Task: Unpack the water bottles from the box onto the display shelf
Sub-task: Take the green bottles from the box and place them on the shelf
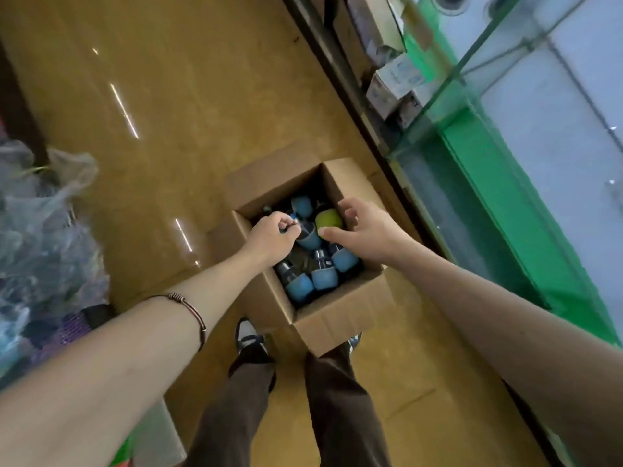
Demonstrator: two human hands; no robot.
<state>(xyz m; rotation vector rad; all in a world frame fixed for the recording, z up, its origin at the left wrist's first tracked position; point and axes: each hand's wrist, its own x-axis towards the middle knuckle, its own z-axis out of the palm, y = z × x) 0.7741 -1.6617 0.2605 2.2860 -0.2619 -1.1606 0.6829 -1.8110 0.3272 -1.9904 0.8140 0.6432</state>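
Box [340,318] top open; bottles [325,278] crammed

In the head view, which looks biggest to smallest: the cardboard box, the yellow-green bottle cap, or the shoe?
1. cardboard box
2. shoe
3. yellow-green bottle cap

The shoe is partly hidden by the trouser leg.

- The glossy brown floor [188,106] carries everything in view.
- An open cardboard box [340,318] sits on it, just beside the base of the glass display shelf [478,183].
- A heap of clear plastic bags [43,210] lies on the floor, well apart to the left.
- The person's shoe [247,335] stands near the box.
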